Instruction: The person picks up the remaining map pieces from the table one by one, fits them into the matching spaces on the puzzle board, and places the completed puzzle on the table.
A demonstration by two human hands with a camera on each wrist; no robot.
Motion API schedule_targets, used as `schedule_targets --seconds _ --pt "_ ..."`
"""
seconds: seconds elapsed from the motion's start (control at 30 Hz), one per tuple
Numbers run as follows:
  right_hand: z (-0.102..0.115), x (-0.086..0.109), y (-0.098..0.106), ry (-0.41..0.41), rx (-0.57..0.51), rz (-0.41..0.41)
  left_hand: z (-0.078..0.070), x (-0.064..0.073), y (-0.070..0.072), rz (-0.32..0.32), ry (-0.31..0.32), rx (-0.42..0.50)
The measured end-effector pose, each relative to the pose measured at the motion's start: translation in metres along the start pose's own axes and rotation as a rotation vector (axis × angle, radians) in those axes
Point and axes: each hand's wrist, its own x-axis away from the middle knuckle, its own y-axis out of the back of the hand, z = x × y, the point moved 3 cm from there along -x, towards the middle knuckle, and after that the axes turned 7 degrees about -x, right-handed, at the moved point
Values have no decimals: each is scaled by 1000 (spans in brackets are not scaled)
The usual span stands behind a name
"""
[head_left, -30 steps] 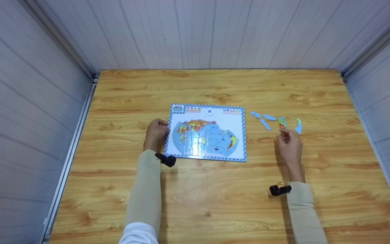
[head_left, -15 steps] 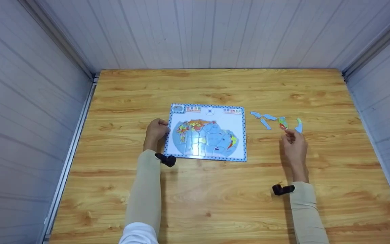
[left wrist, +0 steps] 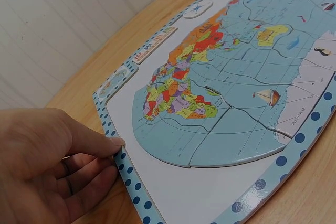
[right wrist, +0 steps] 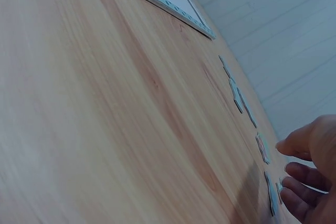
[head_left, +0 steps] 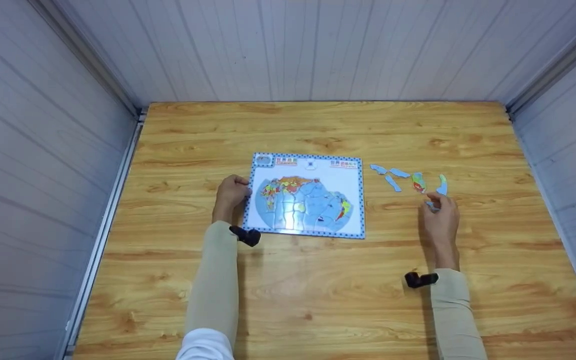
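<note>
A world-map jigsaw puzzle with a blue dotted border lies flat on the table, many map pieces fitted in its frame. My left hand grips its left edge, the thumb on the dotted border and the other fingers curled against the side. To the right of the board, my right hand hovers low over loose pieces, thumb apart from the fingers. A blue piece lies under it, partly covered in the head view. Just beyond the fingertips are a green-and-red piece and a curved blue-green piece.
Several blue loose pieces lie between the board and the right hand. The wooden table meets a pale panel wall at the back, with further panels at both sides. Black wrist cameras stick out from the sleeves.
My right hand has shifted right and slightly back toward me, away from the green-and-red piece. A bit of blue now shows between its thumb and fingers. The left hand keeps its place.
</note>
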Motion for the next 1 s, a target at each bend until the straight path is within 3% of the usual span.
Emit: schedule_targets --seconds 0.27,0.77,1.0 --pt "-2 1 5 -96 -11 56 1 -4 1 7 -22 -16" --pt "-14 -4 9 -146 -45 -16 1 -3 1 10 9 2" --pt "-16 -5 11 -213 -26 -16 1 -3 0 7 9 -3"
